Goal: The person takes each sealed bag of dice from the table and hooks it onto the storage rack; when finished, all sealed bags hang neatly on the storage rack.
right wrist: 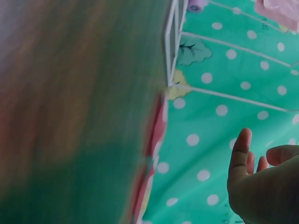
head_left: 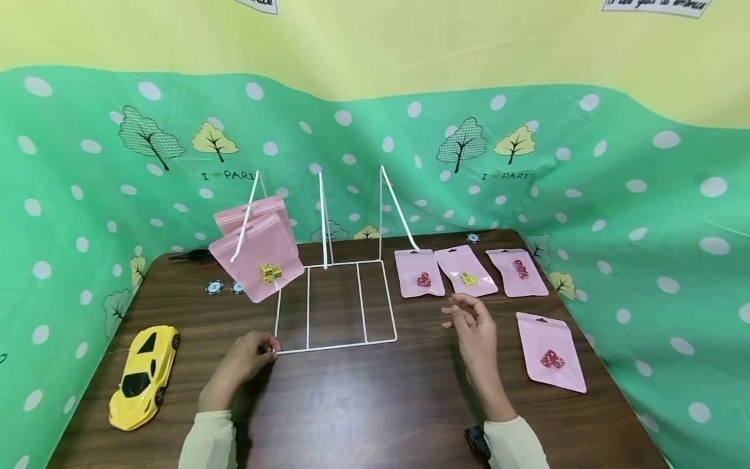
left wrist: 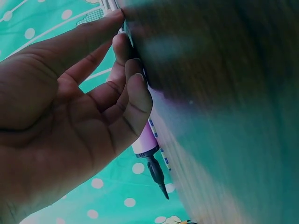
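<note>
A white wire display rack (head_left: 322, 221) with three upright prongs stands on the table. My left hand (head_left: 249, 355) pinches the near left corner of its base between thumb and fingertips. Two pink zip pouches hang from the left prong; the front pouch (head_left: 249, 251) shows yellow dice. My right hand (head_left: 477, 335) is raised to the right of the rack, fingers loosely bent, with nothing in it. Beyond its fingertips lie a pouch with red dice (head_left: 415, 264) and a pouch with yellow dice (head_left: 463, 260).
Two more pink pouches with red dice, a far pouch (head_left: 510, 264) and a near pouch (head_left: 547, 332), lie at the right. A yellow toy car (head_left: 143, 374) sits at the left. Poker chips (head_left: 214, 286) and a black pointed object (head_left: 196, 255) lie behind it. A patterned curtain (head_left: 351, 124) surrounds the table.
</note>
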`<state>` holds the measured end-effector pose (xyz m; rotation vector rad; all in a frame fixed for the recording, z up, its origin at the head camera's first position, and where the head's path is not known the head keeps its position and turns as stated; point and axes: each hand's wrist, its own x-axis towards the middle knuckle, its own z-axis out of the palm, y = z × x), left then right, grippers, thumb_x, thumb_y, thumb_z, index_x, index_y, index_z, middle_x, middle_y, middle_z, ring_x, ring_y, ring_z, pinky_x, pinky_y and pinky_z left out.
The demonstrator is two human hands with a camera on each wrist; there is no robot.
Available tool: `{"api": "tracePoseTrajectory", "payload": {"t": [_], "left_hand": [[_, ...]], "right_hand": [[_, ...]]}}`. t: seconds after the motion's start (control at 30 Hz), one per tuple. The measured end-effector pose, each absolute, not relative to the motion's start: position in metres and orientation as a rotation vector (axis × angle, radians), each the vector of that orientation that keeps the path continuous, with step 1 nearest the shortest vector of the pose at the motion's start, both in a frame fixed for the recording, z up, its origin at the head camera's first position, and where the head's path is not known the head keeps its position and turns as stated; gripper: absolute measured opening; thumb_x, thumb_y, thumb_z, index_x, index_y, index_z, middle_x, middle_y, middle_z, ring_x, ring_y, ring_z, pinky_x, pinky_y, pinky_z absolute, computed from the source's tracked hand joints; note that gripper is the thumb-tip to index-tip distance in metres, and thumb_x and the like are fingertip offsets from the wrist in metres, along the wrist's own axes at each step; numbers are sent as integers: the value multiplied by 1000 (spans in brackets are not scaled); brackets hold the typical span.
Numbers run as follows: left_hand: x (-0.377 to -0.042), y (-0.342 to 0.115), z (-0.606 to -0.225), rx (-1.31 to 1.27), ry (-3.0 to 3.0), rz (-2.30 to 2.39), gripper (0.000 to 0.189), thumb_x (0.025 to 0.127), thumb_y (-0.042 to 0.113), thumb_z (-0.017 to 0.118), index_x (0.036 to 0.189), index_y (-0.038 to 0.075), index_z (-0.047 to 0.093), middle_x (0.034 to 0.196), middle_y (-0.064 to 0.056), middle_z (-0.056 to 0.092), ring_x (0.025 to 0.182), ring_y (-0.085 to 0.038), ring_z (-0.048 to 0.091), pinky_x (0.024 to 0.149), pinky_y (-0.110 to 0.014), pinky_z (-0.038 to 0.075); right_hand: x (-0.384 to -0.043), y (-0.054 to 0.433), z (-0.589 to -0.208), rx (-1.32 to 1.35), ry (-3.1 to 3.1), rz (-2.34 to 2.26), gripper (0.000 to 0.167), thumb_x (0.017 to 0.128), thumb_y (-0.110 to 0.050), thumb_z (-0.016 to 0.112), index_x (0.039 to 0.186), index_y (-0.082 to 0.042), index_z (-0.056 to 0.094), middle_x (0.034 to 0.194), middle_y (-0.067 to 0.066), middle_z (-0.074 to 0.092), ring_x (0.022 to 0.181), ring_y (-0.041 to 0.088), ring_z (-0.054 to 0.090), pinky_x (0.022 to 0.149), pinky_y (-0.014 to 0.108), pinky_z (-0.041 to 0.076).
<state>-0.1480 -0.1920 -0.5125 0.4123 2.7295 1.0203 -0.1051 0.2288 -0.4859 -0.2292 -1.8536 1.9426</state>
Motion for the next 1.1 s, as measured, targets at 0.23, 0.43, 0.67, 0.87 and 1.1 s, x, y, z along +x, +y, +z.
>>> {"api": "tracePoseTrajectory", "payload": {"t": [0.23, 0.43, 0.67, 0.87, 1.1], "left_hand": [[-149, -191, -511, 381, 2716, 1020, 13, 94, -5, 76, 90, 6, 70, 81, 1, 60, 76, -16, 53, 72, -37, 45], [-149, -192, -510, 361, 2709, 1019, 13, 95, -5, 75, 89, 5, 69, 81, 0, 60, 76, -17, 53, 73, -37, 46], [-150, -191, -513, 361, 2704, 1018, 13, 95, -4, 75, 90, 8, 71, 81, 1, 61, 77, -17, 54, 74, -38, 47], [-149, -192, -516, 377, 2713, 1043, 11, 94, -2, 77, 91, 7, 71, 84, 0, 60, 80, -16, 53, 76, -38, 45], [-149, -192, -513, 367, 2707, 1038, 11, 95, -3, 75, 91, 7, 71, 84, 0, 60, 81, -17, 52, 76, -39, 45]], "right_hand": [[-93, 257, -492, -312, -1869, 1907, 25, 108, 5, 57, 130, 17, 58, 115, -1, 70, 94, 7, 73, 74, 22, 59], [-90, 282, -493, -348, -1822, 1878, 26, 109, 1, 59, 129, 17, 59, 111, -3, 72, 90, 7, 73, 72, 21, 59], [-77, 311, -495, -422, -1824, 1834, 22, 108, 1, 61, 127, 13, 62, 112, 1, 70, 87, 6, 73, 70, 19, 58], [-67, 333, -500, -483, -1839, 1766, 16, 107, 1, 62, 122, 4, 68, 114, 1, 69, 83, 5, 73, 68, 18, 57], [-55, 354, -500, -622, -1930, 1716, 19, 107, -5, 64, 125, 2, 66, 111, -7, 68, 81, 2, 72, 68, 16, 56]]}}
